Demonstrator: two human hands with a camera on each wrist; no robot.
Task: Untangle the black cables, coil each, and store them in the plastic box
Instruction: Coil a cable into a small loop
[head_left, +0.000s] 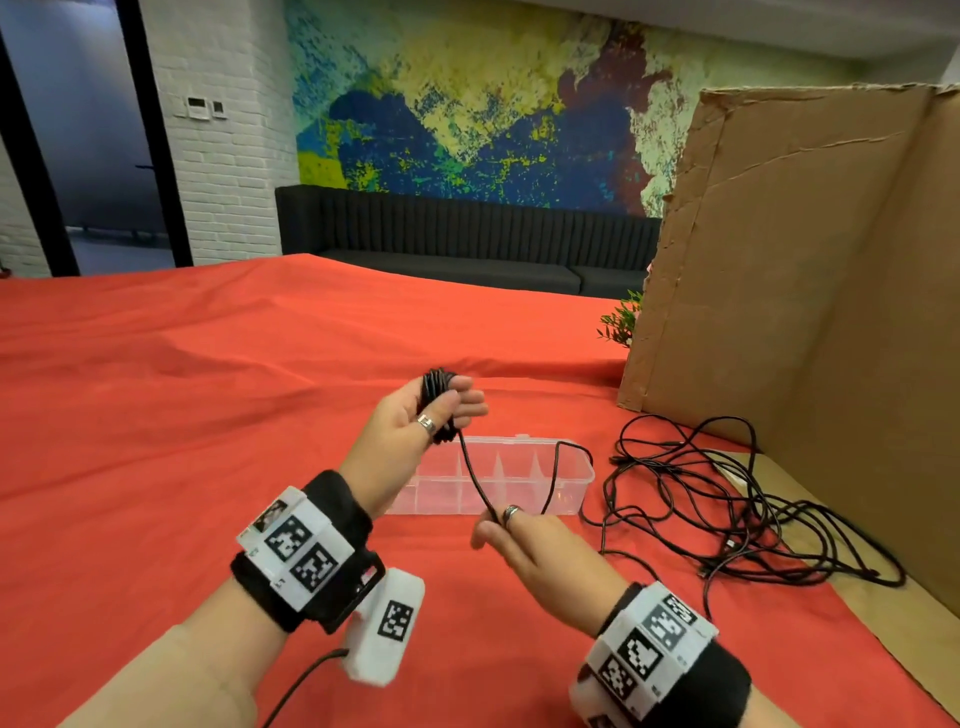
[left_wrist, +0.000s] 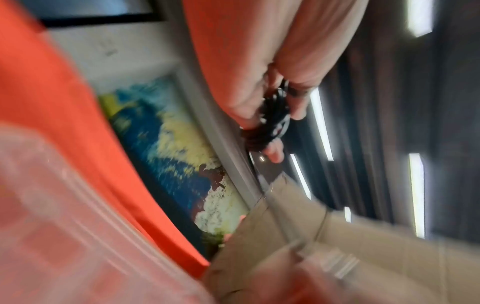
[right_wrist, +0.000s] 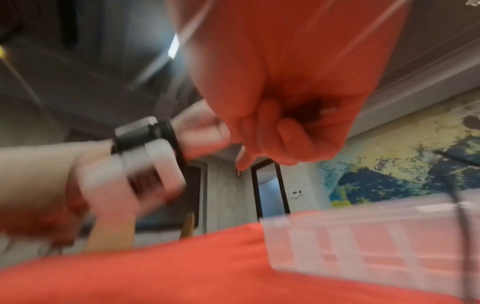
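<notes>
My left hand (head_left: 441, 410) is raised above the red cloth and grips a small coil of black cable (head_left: 438, 395), wound round its fingers; the left wrist view shows that coil (left_wrist: 272, 119) between thumb and fingers. One strand (head_left: 475, 475) runs from the coil down to my right hand (head_left: 506, 530), which pinches it in front of the clear plastic box (head_left: 571, 486). The strand loops on over the box. In the right wrist view my right hand (right_wrist: 283, 125) is curled, blurred. A tangle of black cables (head_left: 727, 514) lies to the right of the box.
A tall cardboard sheet (head_left: 810, 291) stands at the right, close behind the tangle. The red cloth (head_left: 182, 415) stretches wide to the left and back. The box has several open compartments. A dark sofa (head_left: 467, 239) lines the far wall.
</notes>
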